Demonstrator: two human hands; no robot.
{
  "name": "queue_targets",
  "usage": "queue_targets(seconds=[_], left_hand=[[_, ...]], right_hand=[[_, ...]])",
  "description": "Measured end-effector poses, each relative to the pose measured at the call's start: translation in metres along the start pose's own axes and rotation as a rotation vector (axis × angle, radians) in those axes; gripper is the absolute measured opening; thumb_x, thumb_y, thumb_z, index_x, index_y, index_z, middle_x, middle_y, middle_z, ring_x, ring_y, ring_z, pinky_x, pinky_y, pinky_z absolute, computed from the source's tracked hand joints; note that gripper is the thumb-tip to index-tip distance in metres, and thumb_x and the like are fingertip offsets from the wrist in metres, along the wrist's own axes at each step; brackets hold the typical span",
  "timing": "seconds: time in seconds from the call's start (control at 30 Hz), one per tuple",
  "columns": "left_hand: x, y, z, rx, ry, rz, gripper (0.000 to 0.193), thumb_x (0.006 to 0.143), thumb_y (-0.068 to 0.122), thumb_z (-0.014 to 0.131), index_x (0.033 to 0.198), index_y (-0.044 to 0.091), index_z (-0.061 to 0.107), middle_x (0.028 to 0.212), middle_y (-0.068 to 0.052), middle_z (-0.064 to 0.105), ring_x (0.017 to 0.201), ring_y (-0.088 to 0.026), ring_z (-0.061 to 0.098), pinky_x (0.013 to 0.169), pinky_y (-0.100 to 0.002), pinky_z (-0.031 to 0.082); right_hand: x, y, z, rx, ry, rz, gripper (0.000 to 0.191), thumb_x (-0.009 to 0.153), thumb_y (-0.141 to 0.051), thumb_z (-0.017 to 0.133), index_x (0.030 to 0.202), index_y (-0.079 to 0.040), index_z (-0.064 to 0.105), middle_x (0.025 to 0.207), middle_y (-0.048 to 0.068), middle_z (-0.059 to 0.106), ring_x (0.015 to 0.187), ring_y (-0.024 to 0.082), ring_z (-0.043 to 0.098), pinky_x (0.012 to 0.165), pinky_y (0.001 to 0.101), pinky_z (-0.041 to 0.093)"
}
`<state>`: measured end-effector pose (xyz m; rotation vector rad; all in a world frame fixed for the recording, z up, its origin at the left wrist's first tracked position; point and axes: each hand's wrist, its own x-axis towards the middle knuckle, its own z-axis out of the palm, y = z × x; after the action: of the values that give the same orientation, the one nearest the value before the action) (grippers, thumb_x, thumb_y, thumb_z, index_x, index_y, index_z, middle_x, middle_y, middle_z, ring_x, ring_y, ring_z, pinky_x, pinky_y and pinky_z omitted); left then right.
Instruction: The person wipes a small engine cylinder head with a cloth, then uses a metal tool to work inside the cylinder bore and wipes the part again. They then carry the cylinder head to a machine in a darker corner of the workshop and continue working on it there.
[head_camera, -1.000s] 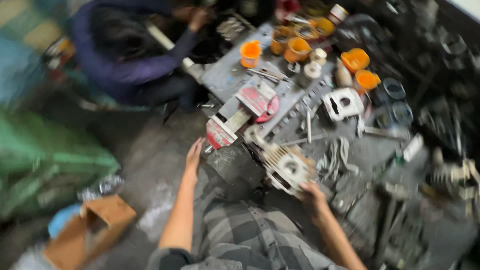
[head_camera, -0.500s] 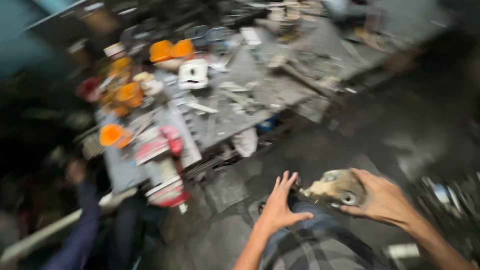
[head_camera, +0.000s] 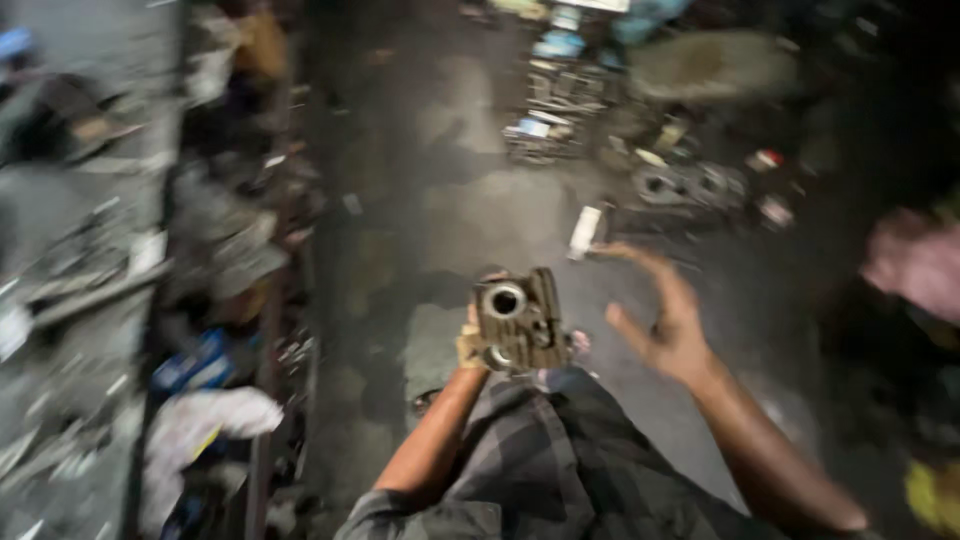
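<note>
I see the left hand (head_camera: 470, 345) closed in a grip round a grimy metal engine part (head_camera: 520, 320), held up over the floor (head_camera: 480, 210). Right of that part the right hand (head_camera: 665, 320) hangs spread, holding nothing. Beyond the part lies a small white box (head_camera: 585, 230), blurred

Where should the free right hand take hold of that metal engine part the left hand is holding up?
Probably the right flank of the metal engine part, coming in from the right. The left hand covers its lower left side, while the right hand hangs open and apart from it on the right. The round bore faces the camera, so keep fingers on the blocky outer side, clear of the opening.
</note>
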<state>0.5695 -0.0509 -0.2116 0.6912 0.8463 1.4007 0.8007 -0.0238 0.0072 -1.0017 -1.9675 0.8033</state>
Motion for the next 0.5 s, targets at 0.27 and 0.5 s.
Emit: queue_targets(seconds=[0.27, 0.5], left_hand=[[0.126, -0.104, 0.177, -0.280, -0.286, -0.430, 0.056, 0.091, 0.034, 0.068, 0.137, 0.004, 0.055, 0.122, -0.011, 0.068, 0.111, -0.024, 0.067, 0.098, -0.041, 0.058], [0.216, -0.158, 0.273, -0.328, -0.425, -0.616, 0.048, 0.101, 0.038, 0.055, 0.136, 0.004, 0.058, 0.121, -0.011, 0.069, 0.111, -0.026, 0.068, 0.097, -0.043, 0.058]], right_hand=[[-0.217, 0.171, -0.169, -0.167, 0.292, 1.079, 0.030, 0.100, -0.016, 0.063, 0.128, -0.007, 0.066, 0.112, 0.013, 0.077, 0.106, 0.021, 0.072, 0.090, 0.0350, 0.056], [-0.200, 0.211, -0.179, 0.206, 0.383, 0.979, 0.033, 0.100, -0.016, 0.061, 0.130, -0.005, 0.063, 0.112, 0.010, 0.077, 0.107, 0.018, 0.072, 0.091, 0.0313, 0.058]])
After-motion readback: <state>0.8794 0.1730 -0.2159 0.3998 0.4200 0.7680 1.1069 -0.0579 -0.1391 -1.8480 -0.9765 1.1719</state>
